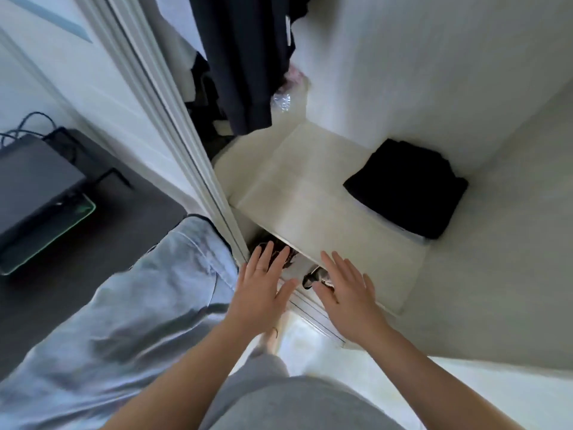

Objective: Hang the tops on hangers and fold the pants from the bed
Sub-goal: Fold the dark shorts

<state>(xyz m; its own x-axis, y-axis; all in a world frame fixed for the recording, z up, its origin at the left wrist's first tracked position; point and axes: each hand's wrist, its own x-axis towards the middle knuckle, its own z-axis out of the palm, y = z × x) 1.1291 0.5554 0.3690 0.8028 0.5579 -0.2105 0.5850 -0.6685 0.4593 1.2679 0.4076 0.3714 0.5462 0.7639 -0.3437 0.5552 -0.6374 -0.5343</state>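
The left hand (pixel 263 287) and right hand (pixel 347 294) hover spread and empty. Beyond the right hand, folded black pants (pixel 406 187) sit stored on the closet shelf (pixel 310 206); pale jeans (pixel 139 293) beside the left hand probably await folding.

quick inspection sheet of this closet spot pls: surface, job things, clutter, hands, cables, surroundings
surface: white shelf inside the closet.
job's things: folded black garment lies at the shelf's right rear; dark tops hang above; light blue jeans lie spread at lower left.
clutter: crinkled clear plastic by the hanging tops; dark items under the shelf, too hidden to name.
grippers: left hand and right hand both open, fingers spread, holding nothing, near the shelf's front edge.
cables: black cables run from a black box at far left.
surroundings: white closet walls; white door frame.
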